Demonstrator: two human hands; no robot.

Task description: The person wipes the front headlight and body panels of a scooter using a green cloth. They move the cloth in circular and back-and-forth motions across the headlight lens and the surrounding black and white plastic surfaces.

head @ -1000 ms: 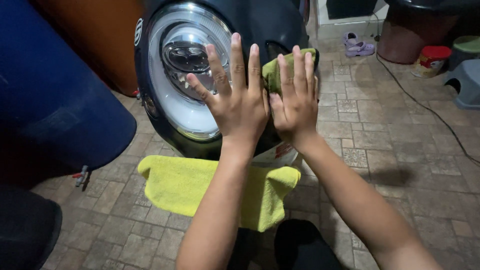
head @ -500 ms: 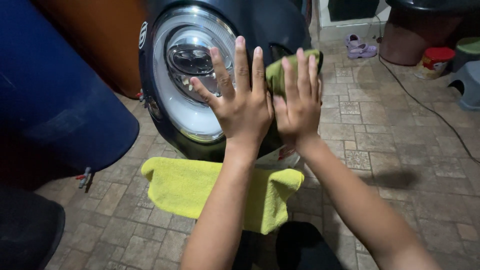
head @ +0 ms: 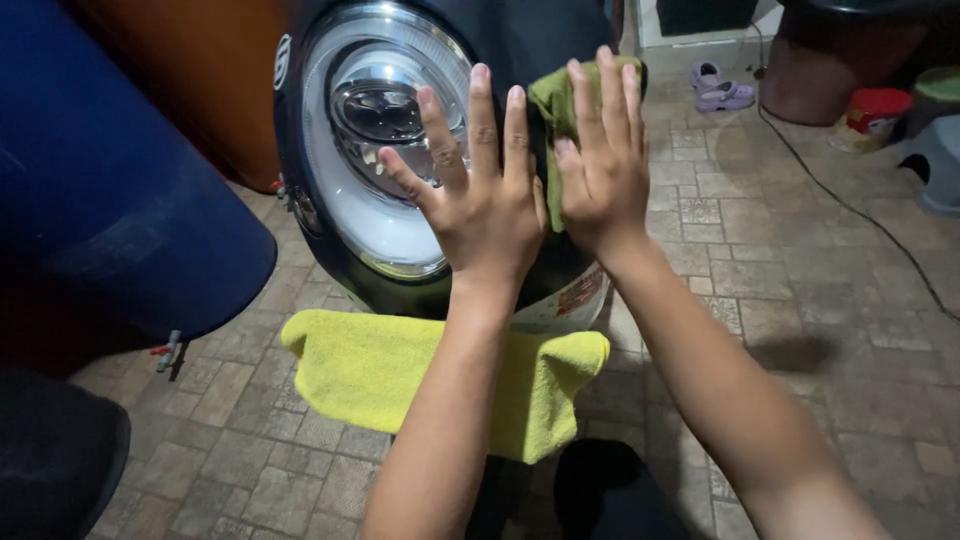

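The headlight (head: pixel 385 150) — round, chrome-ringed, set in a dark scooter cowl (head: pixel 540 40) — fills the upper middle of the view. At its 3 o'clock edge a green cloth (head: pixel 550 105) is pressed against the cowl under the right hand (head: pixel 600 165), fingers spread flat, gripping nothing but pinning the cloth. The left hand (head: pixel 480 190) lies just beside it, also open and flat, palm toward the lens at about 4 o'clock, holding nothing; whether it touches the glass I cannot tell.

To wipe well, I would keep the cloth flat under the palm with even, light pressure, and follow the ring's curve rather than scrubbing across — grit dragged over the lens could scratch it.

A yellow towel (head: pixel 390 370) lies on the tiled floor (head: pixel 780 270) at 6 o'clock, a blue drum (head: pixel 110 190) at 9 o'clock.
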